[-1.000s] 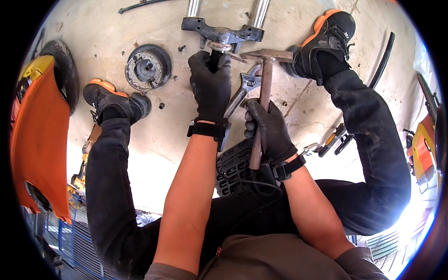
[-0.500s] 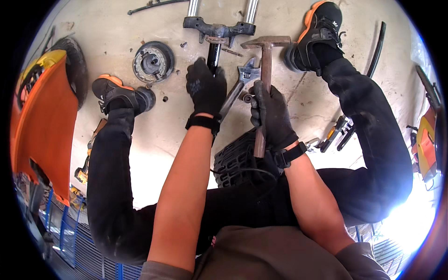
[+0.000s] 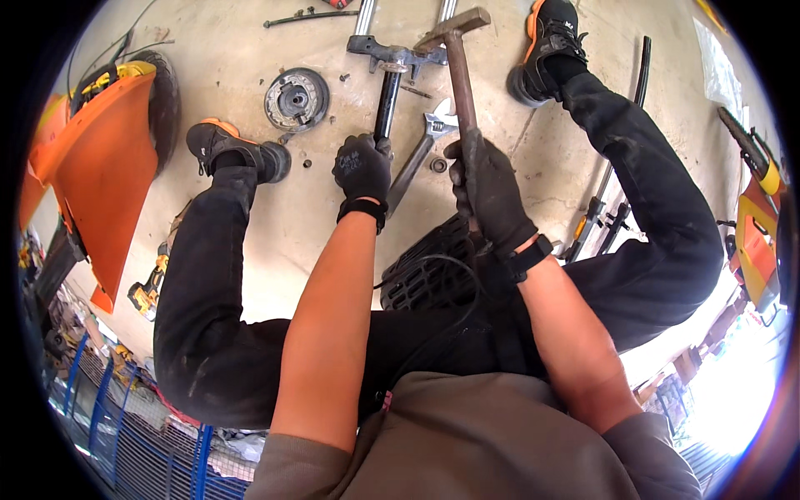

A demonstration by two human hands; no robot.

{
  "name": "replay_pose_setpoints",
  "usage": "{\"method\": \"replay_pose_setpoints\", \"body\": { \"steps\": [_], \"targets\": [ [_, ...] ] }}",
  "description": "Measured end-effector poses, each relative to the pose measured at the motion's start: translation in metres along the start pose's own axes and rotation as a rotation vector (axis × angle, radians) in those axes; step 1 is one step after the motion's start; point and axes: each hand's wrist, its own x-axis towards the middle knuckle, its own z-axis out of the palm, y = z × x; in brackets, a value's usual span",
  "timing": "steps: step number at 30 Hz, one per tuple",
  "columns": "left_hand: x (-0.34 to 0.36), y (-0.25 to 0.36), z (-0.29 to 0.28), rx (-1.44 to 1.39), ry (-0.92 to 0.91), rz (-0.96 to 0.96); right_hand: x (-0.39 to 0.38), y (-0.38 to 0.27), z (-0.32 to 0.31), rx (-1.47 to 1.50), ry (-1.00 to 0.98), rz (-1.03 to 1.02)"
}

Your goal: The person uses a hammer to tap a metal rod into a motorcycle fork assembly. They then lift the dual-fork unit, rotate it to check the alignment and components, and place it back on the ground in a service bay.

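Observation:
My left hand (image 3: 363,169), in a black glove, is closed around the lower end of the black steering stem (image 3: 387,104) of a motorcycle fork. That stem runs up to a dark fork clamp (image 3: 379,54), which holds two silver fork tubes (image 3: 365,17). My right hand (image 3: 493,187), also gloved, grips a hammer (image 3: 461,79) by its brown handle. The hammer's rusty head is beside the clamp's right end in the picture; whether they touch I cannot tell. An adjustable wrench (image 3: 417,158) lies between my hands, with a small metal ring (image 3: 438,164) near it.
A round brake drum hub (image 3: 297,100) lies left of the stem. An orange body panel (image 3: 104,175) and a tyre (image 3: 162,108) stand at far left. Near my legs are a black plastic grille-like part (image 3: 429,271), a yellow power tool (image 3: 148,287) and a dark rod (image 3: 643,71).
The hammer has moved up and slightly left, its head now beside the fork clamp. My left hand has slid down to the stem's lower end. The whole view has shifted a little.

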Motion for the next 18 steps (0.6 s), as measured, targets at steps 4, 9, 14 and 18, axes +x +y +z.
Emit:
{"method": "replay_pose_setpoints", "body": {
  "steps": [4,9,14,18],
  "targets": [
    [0.007,-0.007,0.010,-0.012,-0.050,0.003,0.012,0.004,0.001,-0.017,-0.023,-0.016],
    [0.013,-0.007,0.014,-0.031,-0.147,-0.029,0.019,0.010,-0.004,-0.120,-0.023,0.112],
    [0.015,-0.015,0.023,-0.024,-0.123,0.016,0.007,0.000,0.002,-0.046,0.033,0.034],
    [0.020,-0.012,0.021,-0.082,-0.212,-0.010,0.019,0.016,0.000,-0.123,0.016,0.077]
  ]
}}
